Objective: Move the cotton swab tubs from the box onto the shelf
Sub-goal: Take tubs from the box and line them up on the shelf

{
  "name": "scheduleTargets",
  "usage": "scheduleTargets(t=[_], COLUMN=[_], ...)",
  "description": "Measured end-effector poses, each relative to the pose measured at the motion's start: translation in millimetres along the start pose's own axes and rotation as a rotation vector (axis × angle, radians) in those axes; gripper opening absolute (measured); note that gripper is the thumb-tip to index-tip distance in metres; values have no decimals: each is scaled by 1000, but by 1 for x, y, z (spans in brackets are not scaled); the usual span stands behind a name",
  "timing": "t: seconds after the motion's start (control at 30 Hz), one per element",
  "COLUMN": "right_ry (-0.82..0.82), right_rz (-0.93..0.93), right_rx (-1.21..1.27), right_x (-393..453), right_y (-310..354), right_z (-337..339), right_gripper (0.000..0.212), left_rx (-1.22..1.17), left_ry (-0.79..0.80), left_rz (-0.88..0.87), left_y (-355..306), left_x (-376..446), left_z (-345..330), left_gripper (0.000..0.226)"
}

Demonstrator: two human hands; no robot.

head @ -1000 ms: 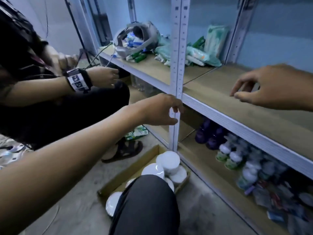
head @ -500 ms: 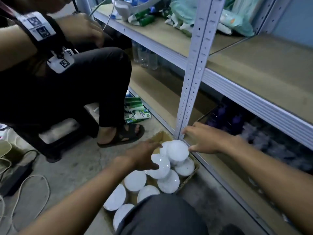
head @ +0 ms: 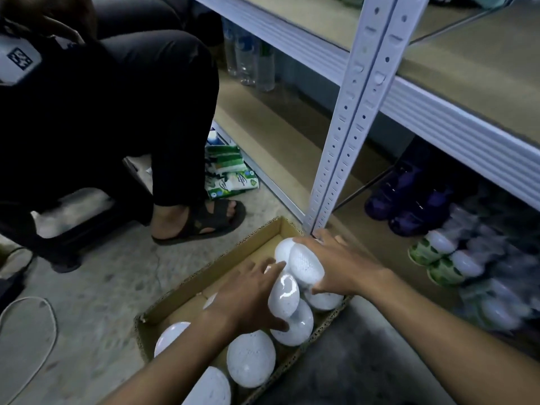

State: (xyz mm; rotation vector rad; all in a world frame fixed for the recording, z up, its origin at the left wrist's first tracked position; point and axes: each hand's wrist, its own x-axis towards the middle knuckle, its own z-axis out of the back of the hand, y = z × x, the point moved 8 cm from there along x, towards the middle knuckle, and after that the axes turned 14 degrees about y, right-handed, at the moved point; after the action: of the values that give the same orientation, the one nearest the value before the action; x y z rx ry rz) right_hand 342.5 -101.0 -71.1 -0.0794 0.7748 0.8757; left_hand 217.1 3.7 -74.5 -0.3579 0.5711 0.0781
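A shallow cardboard box (head: 248,244) lies on the floor by the shelf post, holding several round white-lidded cotton swab tubs (head: 251,362). My left hand (head: 248,299) is closed on one tilted tub (head: 284,295) in the middle of the box. My right hand (head: 340,266) grips another tub (head: 305,266) at the box's far end, beside a further tub (head: 283,251). The wooden shelf board (head: 479,68) with its pale metal rim runs above on the right.
A perforated metal post (head: 347,118) stands just behind the box. The bottom shelf holds purple bottles (head: 406,197) and green-and-white tubs (head: 438,258). A seated person's leg and sandal (head: 201,220) are left of the box, with green packets (head: 228,176) and a cable (head: 35,331) on the floor.
My view has dropped from the shelf to the box. Both hands came down from shelf height into the box, and each has closed on a tub.
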Motion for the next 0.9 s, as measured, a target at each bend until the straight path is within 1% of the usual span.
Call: scheduleTargets(t=[0.17,0.33,0.5,0.6,0.67,0.8,0.9], right_ry=[9,3,-5,-32,-50,-111,-183], right_rz=[13,22,46,48,50,61,70], right_rx=[42,59,75,60,47,25,4], right_x=[6,5,-10,-28,-44,-89,-130], right_y=[0,2,8,12,18,29,37], right_z=[-5,-5,6,23,38,76,108], right_gripper=[106,99,93,92,87,83,73], left_rx=[10,26,-25,-23,-23,-8,35], left_ry=[-42,-49,-62,-91,-125,-188,-233], left_rz=[-17,-21,-35,-54,-69,-79,-73], left_y=[-7,-12,-15,-19,-24,-39,-57], left_x=[-4,-2,-9,-20,-30,-56,-80], left_z=[3,5,14,31,47,84,118], left_gripper=[113,111,110,110,109,104,104])
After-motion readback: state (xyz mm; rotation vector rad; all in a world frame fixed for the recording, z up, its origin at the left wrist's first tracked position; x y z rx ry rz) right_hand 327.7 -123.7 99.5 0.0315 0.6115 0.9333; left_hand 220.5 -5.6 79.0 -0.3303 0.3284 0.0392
